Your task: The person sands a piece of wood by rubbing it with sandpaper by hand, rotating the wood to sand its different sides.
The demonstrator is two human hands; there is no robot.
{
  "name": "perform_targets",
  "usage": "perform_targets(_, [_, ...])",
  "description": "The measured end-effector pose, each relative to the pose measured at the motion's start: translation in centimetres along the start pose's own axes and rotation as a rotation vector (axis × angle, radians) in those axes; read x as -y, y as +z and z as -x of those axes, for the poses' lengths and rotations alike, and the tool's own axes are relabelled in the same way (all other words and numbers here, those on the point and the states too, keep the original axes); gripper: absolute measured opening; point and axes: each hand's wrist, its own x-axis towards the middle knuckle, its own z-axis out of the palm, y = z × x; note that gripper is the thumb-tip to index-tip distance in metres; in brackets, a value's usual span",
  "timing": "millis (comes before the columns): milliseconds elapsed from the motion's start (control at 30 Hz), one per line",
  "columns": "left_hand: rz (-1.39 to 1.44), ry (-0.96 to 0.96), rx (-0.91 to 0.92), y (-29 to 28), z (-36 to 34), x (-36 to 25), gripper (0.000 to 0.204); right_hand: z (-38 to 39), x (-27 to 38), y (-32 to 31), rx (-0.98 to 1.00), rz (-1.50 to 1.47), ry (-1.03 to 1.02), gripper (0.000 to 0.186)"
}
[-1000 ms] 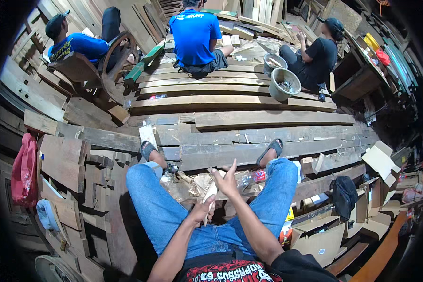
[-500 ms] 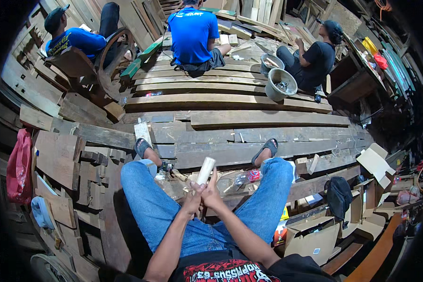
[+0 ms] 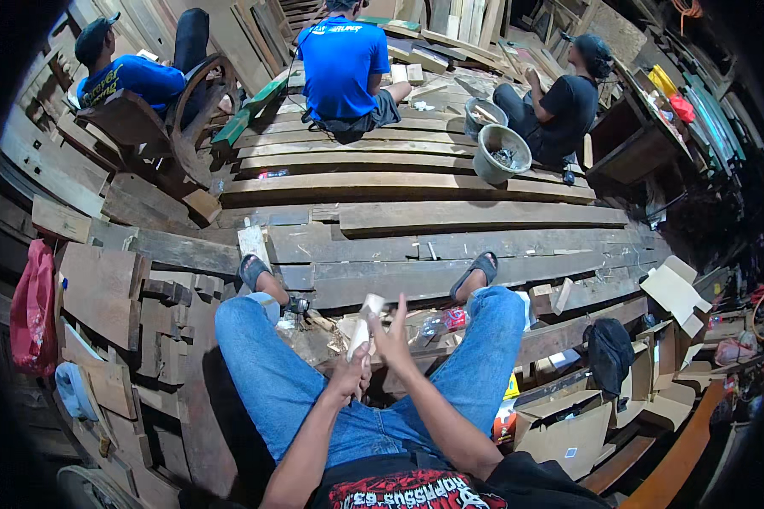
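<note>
Between my knees, my left hand (image 3: 349, 376) is wrapped round the lower end of a pale piece of wood (image 3: 362, 332), which stands tilted with its top pointing away from me. Close against the wood's right side is my right hand (image 3: 391, 343), its fingers stretched out and apart. The thumb side of that hand is beside the wood; whether it touches cannot be made out. Motion blurs the wood's upper end and my right fingertips. The wood's bottom end is hidden by my left hand.
Wood scraps and a plastic bottle (image 3: 444, 321) lie between my feet. Stacked boards (image 3: 102, 293) stand at left, cardboard boxes (image 3: 560, 433) at right. Beyond the long planks (image 3: 484, 215) are two buckets (image 3: 501, 161) and three seated people (image 3: 342, 68).
My right hand has loosened from the wood and its fingers have spread upward and to the right. My left hand keeps its hold, and the wood has shifted slightly left and down.
</note>
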Motion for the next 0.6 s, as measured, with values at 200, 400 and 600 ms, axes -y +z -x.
perform_targets(200, [-0.020,0.045,-0.058,1.2,-0.1,0.1,0.048,-1.6,1.3,-0.8,0.018,-0.133,0.099,0.089])
perform_targets(400, [-0.034,0.078,-0.165,-0.2,0.0,-0.2,0.041,2.9,1.3,1.9,0.183,-0.109,-0.051,0.089])
perform_targets(600, [-0.006,0.004,-0.026,0.6,0.6,-0.4,0.045,0.4,-0.3,1.0,0.100,-0.145,0.100,0.097])
